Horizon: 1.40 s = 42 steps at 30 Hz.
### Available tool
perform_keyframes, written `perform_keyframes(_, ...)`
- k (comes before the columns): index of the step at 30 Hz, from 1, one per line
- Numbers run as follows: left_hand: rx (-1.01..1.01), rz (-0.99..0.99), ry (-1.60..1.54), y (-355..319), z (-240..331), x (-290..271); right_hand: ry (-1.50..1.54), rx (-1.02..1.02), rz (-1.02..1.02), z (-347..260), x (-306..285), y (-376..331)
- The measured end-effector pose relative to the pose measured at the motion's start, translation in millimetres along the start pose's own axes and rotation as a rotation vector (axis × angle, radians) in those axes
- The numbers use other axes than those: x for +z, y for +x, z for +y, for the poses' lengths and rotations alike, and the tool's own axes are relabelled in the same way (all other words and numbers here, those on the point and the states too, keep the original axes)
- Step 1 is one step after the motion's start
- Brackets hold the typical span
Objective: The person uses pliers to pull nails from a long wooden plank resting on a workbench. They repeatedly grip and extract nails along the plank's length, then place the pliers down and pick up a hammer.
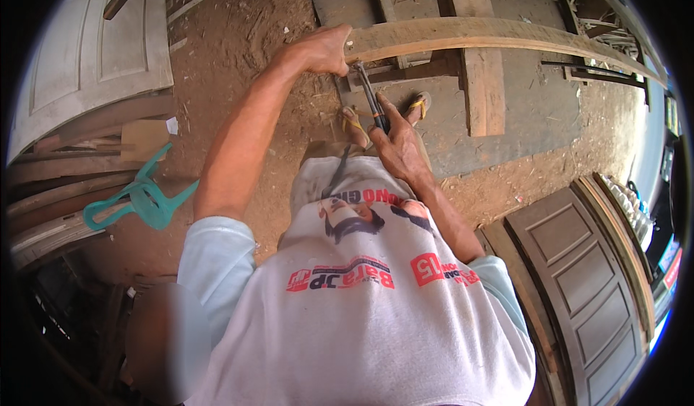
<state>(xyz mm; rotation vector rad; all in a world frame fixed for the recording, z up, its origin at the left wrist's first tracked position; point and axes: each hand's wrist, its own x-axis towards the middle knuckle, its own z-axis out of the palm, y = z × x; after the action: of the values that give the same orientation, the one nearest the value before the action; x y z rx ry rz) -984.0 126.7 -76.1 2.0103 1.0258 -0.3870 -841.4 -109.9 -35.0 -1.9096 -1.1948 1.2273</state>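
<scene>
A long wooden board (pixel 463 34) runs crosswise in front of me, its left end at my left hand (pixel 325 50). That hand is closed round the board's end, the thumb low and the fingers at the top. In my right hand (pixel 397 142) is a hand tool (pixel 367 87) with a slim grey metal shaft and a black-and-orange handle. The fingers wrap round the handle, and the tool's upper tip is close to the board's lower edge, near my left hand. Whether the tip touches the wood I cannot tell, nor its exact kind.
Planks (pixel 481 95) lie under the board on a dark sheet (pixel 538 128). A white panelled door (pixel 90 41) and stacked timber are at left, beside a green plastic stool (pixel 148 200). A brown panelled door (pixel 578 261) lies at right. My sandalled feet (pixel 419 106) are below the board.
</scene>
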Motion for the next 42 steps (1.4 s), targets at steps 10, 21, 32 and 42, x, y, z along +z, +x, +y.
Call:
perform_keyframes(10,0.049,0.062,0.133,-2,-1,19,0.17,0.075,0.195,15,41,-7)
perform_keyframes(21,0.068,0.075,0.104,-15,5,17,0.206,0.149,0.19,35,25,-4)
perform_keyframes(32,-0.071,-0.013,0.002,8,-10,5,0.333,0.116,0.368,61,2,-6)
perform_keyframes(42,0.109,-0.035,-0.067,15,-16,3,0.119,0.056,-0.005,28,62,-11)
